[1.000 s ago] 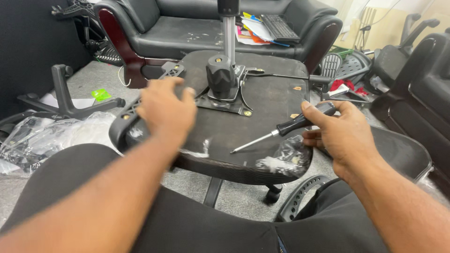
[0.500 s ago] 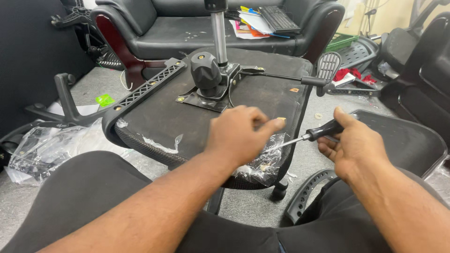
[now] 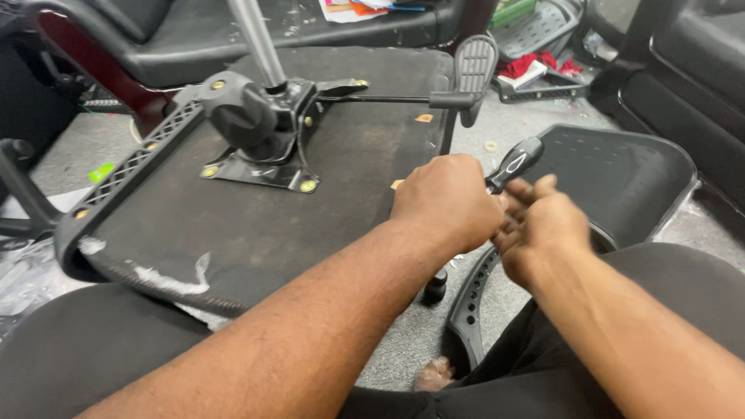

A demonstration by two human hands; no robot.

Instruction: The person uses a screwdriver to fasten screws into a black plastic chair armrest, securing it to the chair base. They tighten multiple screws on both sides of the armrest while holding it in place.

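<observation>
Screwdriver (image 3: 515, 163) shaft hidden behind left hand (image 3: 446, 203); right hand (image 3: 541, 225) motion-blurred, grip perhaps loose; gas cylinder (image 3: 254, 39) cut off by top edge.

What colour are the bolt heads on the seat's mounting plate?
Brass-gold bolt heads on the black mounting plate; head view.

Floor (image 3: 388, 353): grey carpet, worn, scattered with small debris.
Sofa (image 3: 233, 31): black leather, dark red wooden armrest at its left end, papers lying on the seat, along the far side.
Armchair (image 3: 691, 70): black, at the right edge, only partly in view.
Plastic wrapping (image 3: 19, 275): clear, crumpled, on the floor at left.
Red cloth (image 3: 524, 66): on the floor near black plastic parts, upper right.
Light: even, indoor.
</observation>
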